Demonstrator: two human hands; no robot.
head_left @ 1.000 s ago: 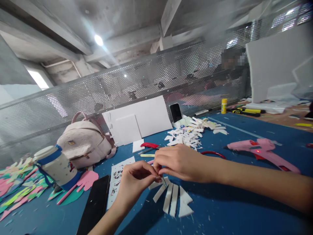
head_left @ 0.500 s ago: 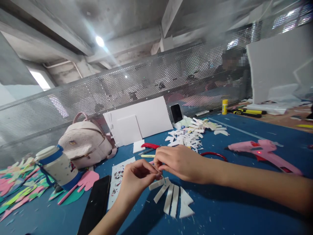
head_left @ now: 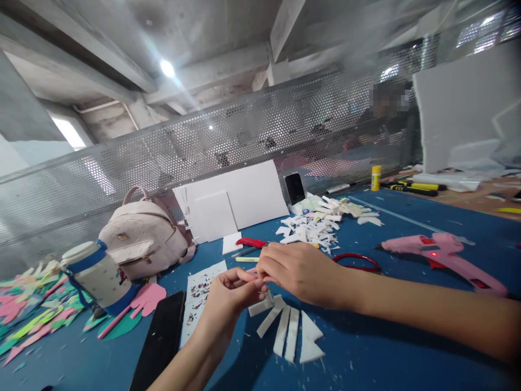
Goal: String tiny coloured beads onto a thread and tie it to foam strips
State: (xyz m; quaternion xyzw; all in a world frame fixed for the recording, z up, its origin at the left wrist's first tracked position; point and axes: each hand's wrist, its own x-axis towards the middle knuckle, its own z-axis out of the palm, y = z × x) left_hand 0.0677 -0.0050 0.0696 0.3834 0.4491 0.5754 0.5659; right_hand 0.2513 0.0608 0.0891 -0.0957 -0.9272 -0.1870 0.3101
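My left hand (head_left: 230, 296) and my right hand (head_left: 299, 269) meet fingertip to fingertip just above the blue table (head_left: 386, 347). Both are closed in a pinch on a tiny piece that I cannot make out. Right under them lie several white foam strips (head_left: 285, 331) fanned out, with a white triangle (head_left: 310, 343) at their right end. A sheet of paper with small coloured specks (head_left: 199, 296) lies left of my left hand.
A black phone (head_left: 160, 339) lies at the near left, with a white and blue bottle (head_left: 97, 277), a pink backpack (head_left: 142, 236) and coloured paper cut-outs (head_left: 28, 309) beyond. White boards (head_left: 240, 201), foam scraps (head_left: 313, 225), red scissors (head_left: 358, 262) and a pink glue gun (head_left: 443, 252) lie farther off. A person sits behind the mesh.
My left hand has turned a little, with its fingers lifted closer to my right hand's fingertips. The view has shifted slightly; nothing on the table has moved.
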